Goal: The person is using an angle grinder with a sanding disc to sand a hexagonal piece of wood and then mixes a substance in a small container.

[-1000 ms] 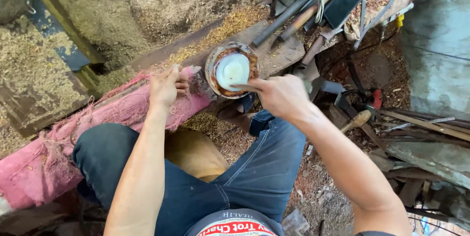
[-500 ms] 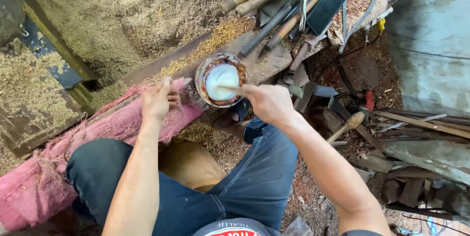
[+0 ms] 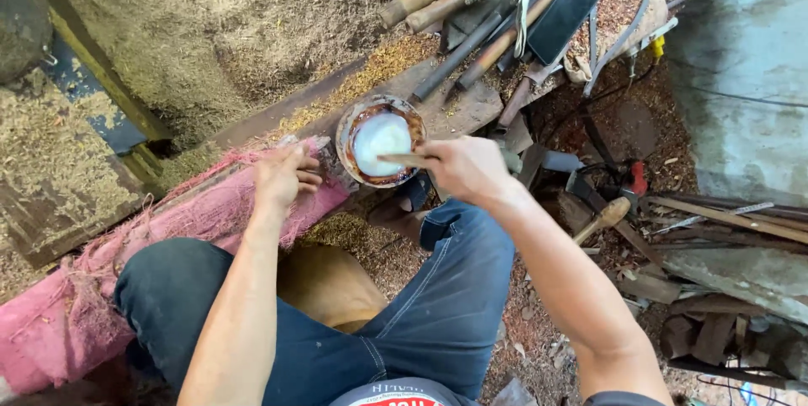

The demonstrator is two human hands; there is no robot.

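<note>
The right hand [image 3: 465, 169] clenched a thin wooden stick [image 3: 402, 159] over the round rusty tin of white paste [image 3: 380, 140] at twelve o'clock, best dipped shallowly, while the left hand [image 3: 282, 177] pressed open-fingered on pink netting [image 3: 185, 212].

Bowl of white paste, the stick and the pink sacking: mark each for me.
bowl [image 3: 352, 116]: head view, rusty left rim.
stick [image 3: 402, 159]: head view, bare end over the white paste.
pink sacking [image 3: 194, 208]: head view, middle, left of the left hand [image 3: 282, 177].
</note>
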